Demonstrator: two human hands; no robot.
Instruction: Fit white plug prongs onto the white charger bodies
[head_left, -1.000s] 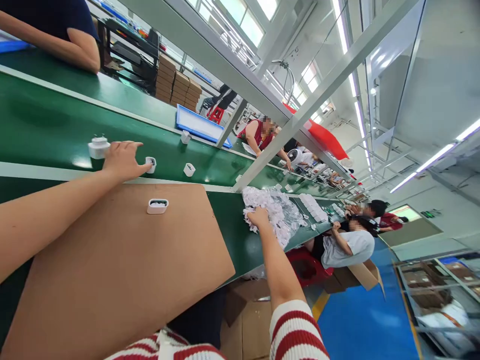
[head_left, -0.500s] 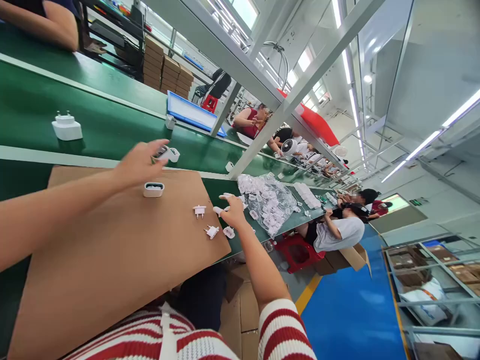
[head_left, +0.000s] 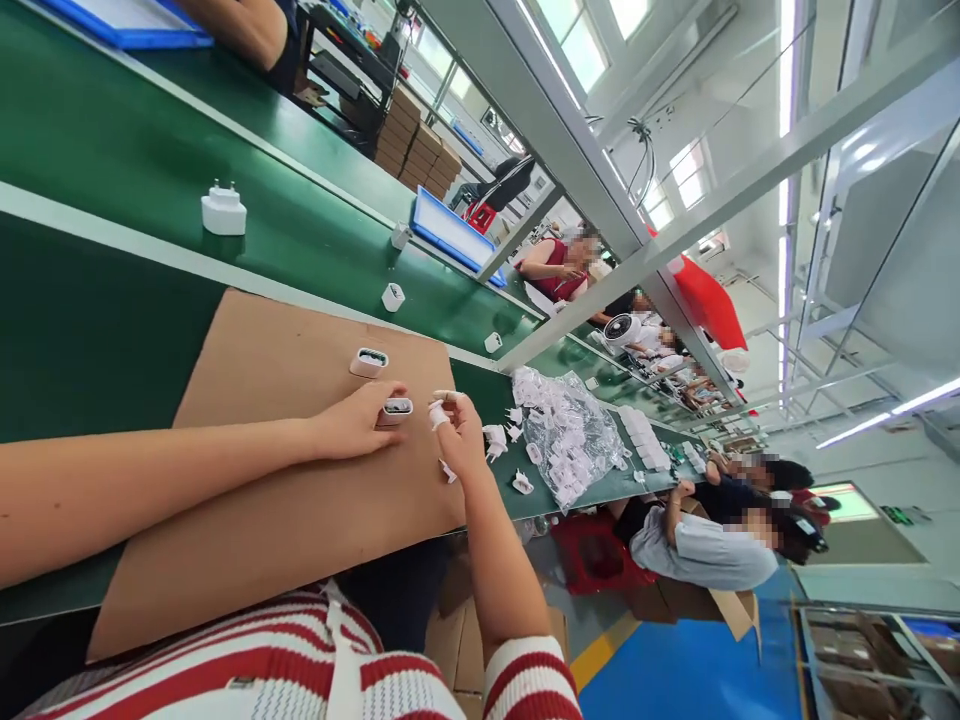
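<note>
My left hand (head_left: 358,422) is closed on a white charger shell (head_left: 396,408) with its dark open end facing out, held above the brown cardboard sheet (head_left: 247,480). My right hand (head_left: 456,432) pinches a small white plug insert (head_left: 437,414) right beside that shell, the two almost touching. A second open shell (head_left: 368,362) lies on the cardboard just behind my left hand. Loose white inserts (head_left: 496,440) lie at the cardboard's far edge, near a clear plastic bag (head_left: 571,440) full of them.
A finished white charger with two pins (head_left: 223,212) and several small shells (head_left: 392,297) ride the green conveyor belt (head_left: 112,150). A blue tray (head_left: 450,232) and stacked boxes (head_left: 416,155) stand beyond. Other workers sit along the line; one crouches by red stools (head_left: 596,550).
My left hand has carried a shell from the belt back over the cardboard. My right hand left the bag, dropped some inserts and brought one up to the shell.
</note>
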